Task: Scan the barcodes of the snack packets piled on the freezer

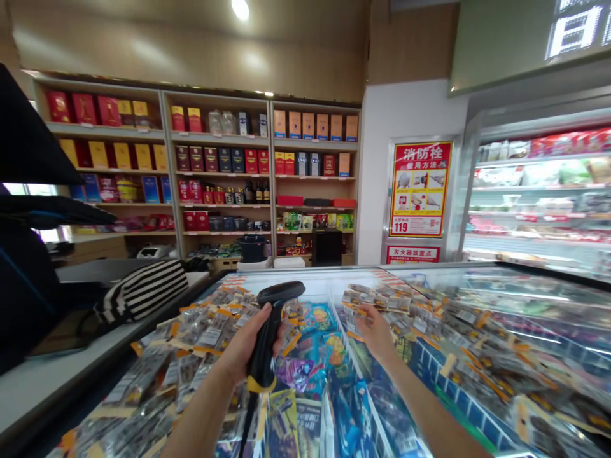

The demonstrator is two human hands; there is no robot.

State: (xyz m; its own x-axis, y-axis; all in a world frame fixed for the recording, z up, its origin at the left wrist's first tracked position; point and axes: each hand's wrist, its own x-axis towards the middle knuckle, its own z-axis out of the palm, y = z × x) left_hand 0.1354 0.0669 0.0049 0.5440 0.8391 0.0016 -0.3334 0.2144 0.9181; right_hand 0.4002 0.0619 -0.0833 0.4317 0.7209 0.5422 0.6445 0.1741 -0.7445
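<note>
Wooden wall shelves [219, 172] of boxed goods fill the back of a shop. In front lies a glass-topped chest freezer [305, 277], with small clear packets heaped along its left edge [191, 343] and across its right side [458, 337]. A striped bag [140, 291] rests on the grey counter [48, 375] beside the freezer's far left corner. Over the freezer's middle, the left hand [245, 346] is wrapped around the handle of a black barcode scanner [267, 337], head pointing away. The right hand [375, 331] reaches the right heap's inner edge, fingers at a packet; whether it grips cannot be told.
</note>
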